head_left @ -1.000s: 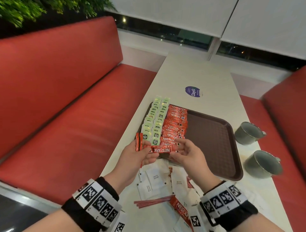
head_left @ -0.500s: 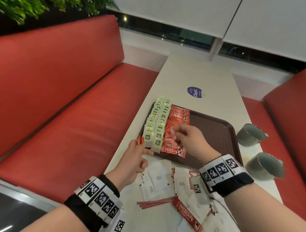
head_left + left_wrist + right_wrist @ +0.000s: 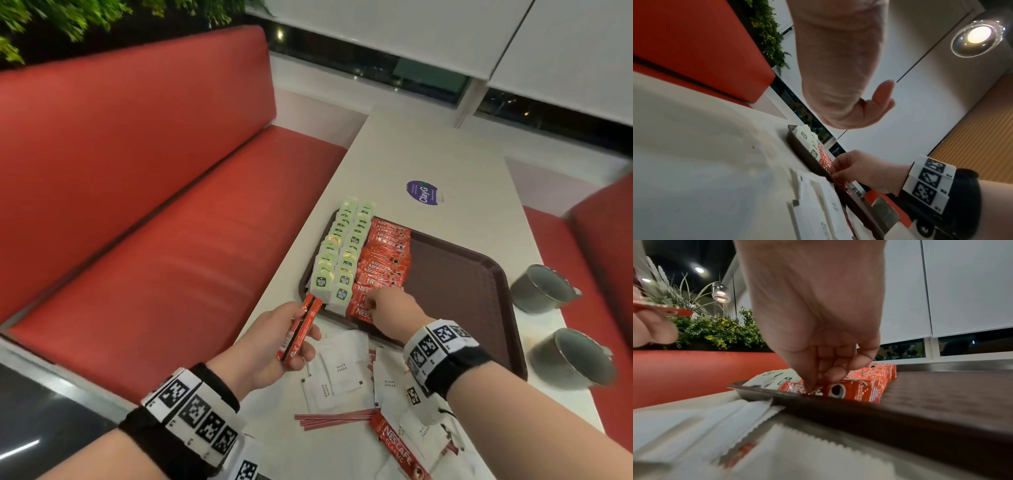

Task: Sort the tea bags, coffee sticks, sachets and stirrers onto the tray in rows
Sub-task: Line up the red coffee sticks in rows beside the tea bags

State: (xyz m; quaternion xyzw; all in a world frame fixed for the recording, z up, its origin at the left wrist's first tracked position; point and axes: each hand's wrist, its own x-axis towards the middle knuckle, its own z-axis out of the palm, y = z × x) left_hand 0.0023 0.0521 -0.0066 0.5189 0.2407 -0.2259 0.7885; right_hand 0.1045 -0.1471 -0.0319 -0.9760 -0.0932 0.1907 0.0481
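Fingertips of the right hand point(image 3: 387, 305) pinch down on the nearest coffee stick point(image 3: 838, 390) at the tray's point(image 3: 479, 274) near-left corner, closing the red row beside the tea bags point(image 3: 339, 253). Left hand point(image 3: 274, 346) grips spare sticks point(image 3: 301, 329) just off that corner, their long axis pointing toward the tray. Each likely needs turning crosswise to match the row. Sachets point(image 3: 334, 370) and stirrers point(image 3: 335, 418) lie on the table's near edge.
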